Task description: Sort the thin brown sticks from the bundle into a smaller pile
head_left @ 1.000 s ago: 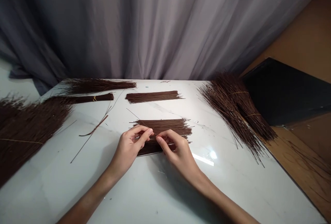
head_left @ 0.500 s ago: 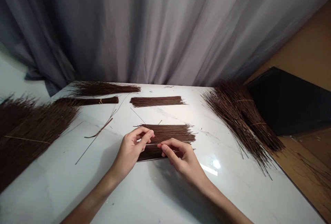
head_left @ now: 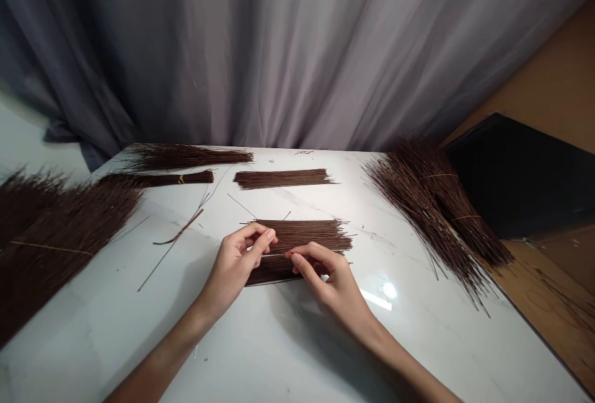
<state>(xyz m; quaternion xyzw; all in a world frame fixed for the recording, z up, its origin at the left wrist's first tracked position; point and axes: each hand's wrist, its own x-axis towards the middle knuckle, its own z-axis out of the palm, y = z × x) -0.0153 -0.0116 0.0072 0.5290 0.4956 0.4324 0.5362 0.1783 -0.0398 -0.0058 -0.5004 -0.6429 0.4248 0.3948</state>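
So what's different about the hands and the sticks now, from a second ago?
The right hand has moved slightly toward the person, so its gap from the left hand is a bit wider. The left hand still seems to pinch the thin stick; I see nothing newly grabbed or let go. The row of sticks and the right-side bundles stayed put.

Both arms are bare as far as they show, with the left forearm [head_left: 176, 338] and the right forearm [head_left: 393, 347] both slim and smooth in outline. Each narrows to a slender wrist, then widens a little into the left hand [head_left: 235, 257] and the right hand [head_left: 328, 273], also bare. The fingers are thin and the thumbs slightly tapered, with softly rounded knuckles. The nails are too small to make out clearly.
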